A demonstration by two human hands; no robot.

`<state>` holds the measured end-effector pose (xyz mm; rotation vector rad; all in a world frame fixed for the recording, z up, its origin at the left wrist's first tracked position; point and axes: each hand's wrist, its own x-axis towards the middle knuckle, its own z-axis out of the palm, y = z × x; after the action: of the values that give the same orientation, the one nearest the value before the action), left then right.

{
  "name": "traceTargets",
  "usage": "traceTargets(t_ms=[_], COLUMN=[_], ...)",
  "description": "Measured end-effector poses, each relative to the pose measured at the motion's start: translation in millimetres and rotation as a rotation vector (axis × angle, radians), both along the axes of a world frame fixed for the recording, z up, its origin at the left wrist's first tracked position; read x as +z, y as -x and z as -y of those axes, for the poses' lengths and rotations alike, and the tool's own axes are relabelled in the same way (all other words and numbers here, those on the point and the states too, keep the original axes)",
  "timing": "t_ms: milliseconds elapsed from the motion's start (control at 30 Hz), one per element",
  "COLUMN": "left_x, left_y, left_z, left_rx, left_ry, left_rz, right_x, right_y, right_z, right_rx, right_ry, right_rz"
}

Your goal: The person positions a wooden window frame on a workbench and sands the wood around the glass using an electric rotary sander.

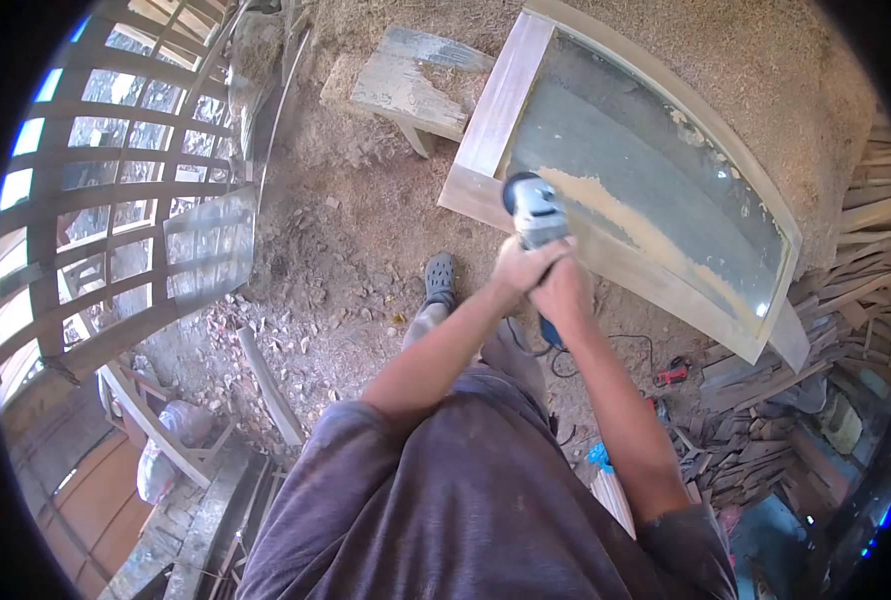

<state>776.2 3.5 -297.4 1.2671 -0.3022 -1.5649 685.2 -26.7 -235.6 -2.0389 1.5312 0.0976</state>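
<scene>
Both my hands are closed around an angle grinder (pixel 541 213) with a round dark disc at its head. My left hand (pixel 522 265) grips near the head, and my right hand (pixel 564 290) wraps the body just behind it. The disc is over the near-left corner of a wooden framed panel (pixel 476 125), at the frame's edge; whether it touches the wood I cannot tell. Glass or a grey sheet fills the frame, with sawdust lying across it. A cord trails from the tool's blue rear end below my hands.
A worn wooden bench (pixel 406 90) stands by the panel's left end. Scrap wood (pixel 756 440) is heaped at right, with a red tool (pixel 672 372) nearby on the ground. A wooden lattice (pixel 116 155) borders the left. A loose wooden strip (pixel 269 385) lies by my left side.
</scene>
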Motion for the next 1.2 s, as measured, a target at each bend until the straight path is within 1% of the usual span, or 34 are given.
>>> traceTargets(t_ms=[33, 67, 100, 133, 167, 200, 233, 267, 300, 333, 400, 433, 500, 533, 600, 633, 700, 733, 800, 833, 900, 967, 1033, 1067, 1100, 1133, 1200], left_x=[0.0, -14.2, -2.4, -10.5, 3.8, -6.9, -2.7, 1.9, 2.2, 1.2, 0.8, 2.3, 5.4, 6.6, 12.0, 12.9, 14.6, 15.6, 14.9, 13.1, 12.1, 3.5, 6.0, 7.2, 10.6, 15.0, 26.5], left_y=[-16.2, -27.2, -45.9, -57.1, -68.6, -70.1, -71.6, -67.5, -51.4, -30.2, 10.3, 33.8, 72.2, 86.3, 119.5, 135.7, 169.8, 187.8, 219.9, 233.0, 246.1, 242.7, 225.7, 209.1, 189.8, 170.3, 131.5], left_z=[-2.6, -5.6, -8.5, -9.9, -8.9, -9.2, -7.4, -3.3, 0.3, 0.8, 4.5, 6.0, 11.8, 18.3, 31.3, 35.6, 44.2, 46.6, 51.2, 51.5, 47.2, 30.9, 16.0, 3.9, -5.0, -8.8, -15.7], left_rx=[0.024, 0.065, 0.047, 0.067, 0.092, 0.140, 0.104, 0.068, 0.042, 0.020, -0.009, -0.072, -0.209, -0.287, -0.336, -0.342, -0.464, -0.480, -0.548, -0.598, -0.655, -0.617, -0.578, -0.458, -0.337, -0.310, -0.069], left_ry=[-0.012, -0.023, -0.082, -0.127, -0.089, -0.016, -0.046, -0.075, -0.067, -0.058, -0.046, -0.042, -0.004, 0.032, 0.063, 0.060, 0.024, 0.027, 0.005, -0.025, -0.008, 0.000, 0.018, 0.030, 0.044, 0.041, 0.078], left_rz=[-0.029, -0.024, 0.073, 0.126, 0.107, -0.010, -0.030, -0.046, -0.057, -0.031, -0.003, 0.015, 0.061, 0.094, 0.152, 0.161, 0.227, 0.225, 0.205, 0.184, 0.264, 0.282, 0.291, 0.222, 0.152, 0.151, 0.003], right_x=[-2.0, -3.2, -2.3, -2.1, -8.4, -14.1, -15.0, -15.1, -12.8, -8.1, 6.6, -8.4, -0.1, 3.2, 8.4, 3.4, -9.3, -6.6, -2.5, 0.0, 0.1, -4.4, -8.6, -9.6, -4.2, -1.0, -15.0], right_y=[-16.1, -31.2, -45.8, -58.6, -68.6, -71.1, -65.4, -58.2, -49.3, -32.3, 14.0, 43.0, 77.1, 92.7, 123.2, 142.5, 184.7, 201.2, 227.2, 240.7, 255.7, 250.8, 230.7, 217.4, 197.2, 180.4, 155.3], right_z=[1.8, 3.2, 4.2, 4.7, 3.9, 3.2, 1.3, -0.6, -1.6, -2.7, -1.1, -3.9, -6.6, -6.1, -3.1, -2.6, -2.4, -3.2, -6.6, -9.6, -14.2, -26.4, -33.1, -33.8, -36.0, -37.3, -31.9], right_rx=[0.039, 0.075, 0.113, 0.146, 0.136, 0.120, 0.088, 0.046, 0.009, -0.015, -0.038, -0.067, -0.193, -0.199, -0.293, -0.299, -0.364, -0.368, -0.454, -0.452, -0.446, -0.420, -0.313, -0.287, -0.247, -0.207, -0.130], right_ry=[-0.062, -0.122, -0.139, -0.155, -0.140, -0.123, -0.113, -0.041, 0.031, 0.037, -0.078, -0.102, -0.004, -0.009, 0.077, 0.074, 0.164, 0.162, 0.275, 0.217, 0.132, 0.089, 0.269, 0.263, 0.167, 0.076, 0.071], right_rz=[-0.021, -0.043, -0.022, -0.004, -0.012, -0.023, -0.040, -0.020, 0.002, -0.006, 0.031, -0.007, -0.052, -0.048, -0.034, -0.025, 0.015, 0.020, -0.004, -0.020, -0.001, 0.036, 0.120, 0.128, 0.048, -0.036, -0.024])
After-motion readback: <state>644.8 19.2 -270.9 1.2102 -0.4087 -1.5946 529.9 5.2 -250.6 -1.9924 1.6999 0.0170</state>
